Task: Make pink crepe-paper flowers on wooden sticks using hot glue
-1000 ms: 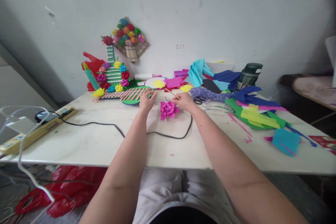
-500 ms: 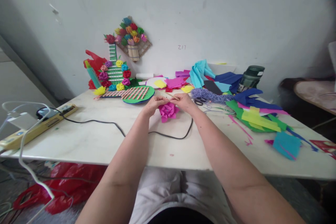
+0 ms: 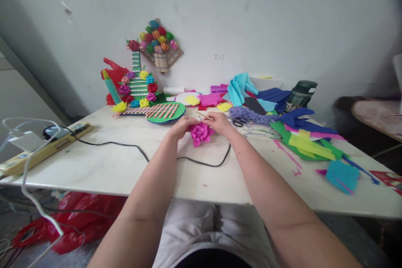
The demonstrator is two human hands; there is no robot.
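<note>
A pink paper flower (image 3: 200,132) sits on the white table (image 3: 103,163) straight ahead of me. My left hand (image 3: 181,126) has its fingers closed at the flower's left upper edge. From the other side, my right hand (image 3: 220,122) pinches the flower's top, and a thin wooden stick (image 3: 204,115) pokes out of its fingers to the upper left. Both hands meet over the flower, hiding its back part.
A black cable (image 3: 132,147) curves under the flower toward a yellow power strip (image 3: 40,148) at left. Paper-flower crafts (image 3: 138,88) stand at the wall. Purple yarn (image 3: 248,114), scissors (image 3: 238,122), a dark jar (image 3: 300,94) and coloured paper scraps (image 3: 307,140) lie at right.
My left hand has left the green woven piece and moved right to the pink flower, joining my right hand there. The flower has stayed in place.
</note>
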